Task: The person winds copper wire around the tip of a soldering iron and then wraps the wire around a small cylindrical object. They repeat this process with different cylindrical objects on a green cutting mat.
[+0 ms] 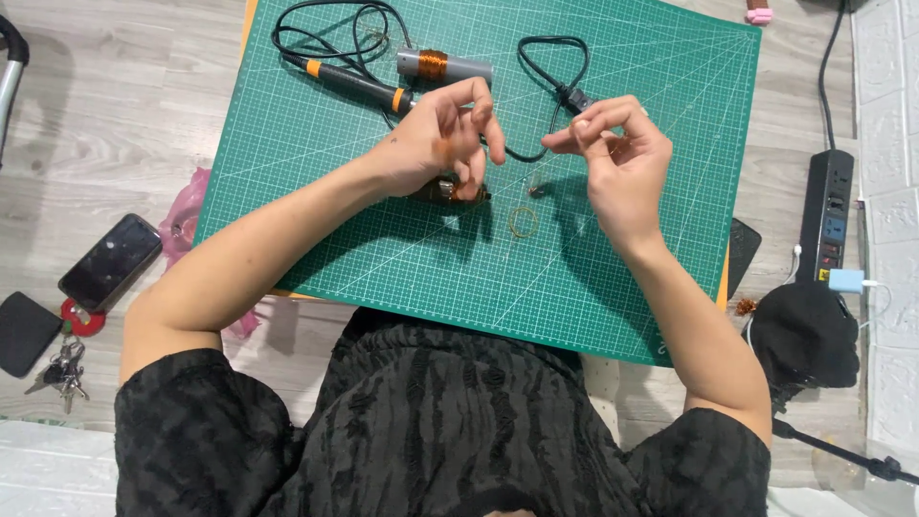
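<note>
My left hand [442, 134] hovers over the green cutting mat [316, 220], fingers curled around a small dark part with copper winding [458, 191] that shows just below the palm. My right hand [617, 158] is raised beside it, thumb and fingers pinched together; something thin, perhaps fine wire, seems to run between the hands, too faint to tell. A small loop of thin wire [523, 221] lies on the mat below and between the hands. At the mat's far side rest a black and orange soldering iron [359, 86] with its cable and a grey cylinder wrapped in copper wire [443, 65].
A black cable loop [552, 67] lies on the mat near my right hand. A phone [110, 260], a dark pouch [24, 332] and keys [62, 369] lie on the floor at left. A power strip [828, 211] with a plugged charger and a black cloth [804, 335] sit at right.
</note>
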